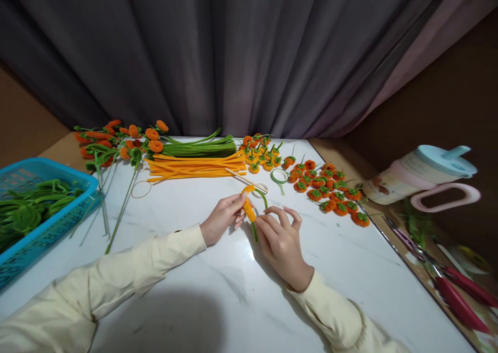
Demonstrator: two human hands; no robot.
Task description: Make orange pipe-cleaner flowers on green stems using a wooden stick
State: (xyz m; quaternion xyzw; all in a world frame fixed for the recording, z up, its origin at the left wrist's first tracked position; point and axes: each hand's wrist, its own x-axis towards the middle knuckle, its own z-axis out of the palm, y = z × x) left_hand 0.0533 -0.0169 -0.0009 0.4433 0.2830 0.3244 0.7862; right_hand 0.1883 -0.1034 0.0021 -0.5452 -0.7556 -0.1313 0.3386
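A yellow-orange pipe cleaner (249,211), wound into a tight coil, is pinched near its upper end by my left hand (222,217). A green pipe cleaner (254,233) runs through the coil; one end pokes out below, and a curved length arcs out above to the right. My right hand (283,243) closes thumb and index finger at the coil's lower end, with the other fingers raised and bent. Its thumb is mostly hidden. Just behind the coil lie a thin wooden stick (241,177) and a white ring-shaped roll (261,188).
Bundles of orange (194,167) and green pipe cleaners (198,147) lie behind. Orange pipe-cleaner persimmons (319,182) cluster right of a green tape roll (279,175). Stemmed orange flowers (132,131) and a blue basket (87,187) are left; a tumbler (412,174) and red-handled pliers (459,298) right.
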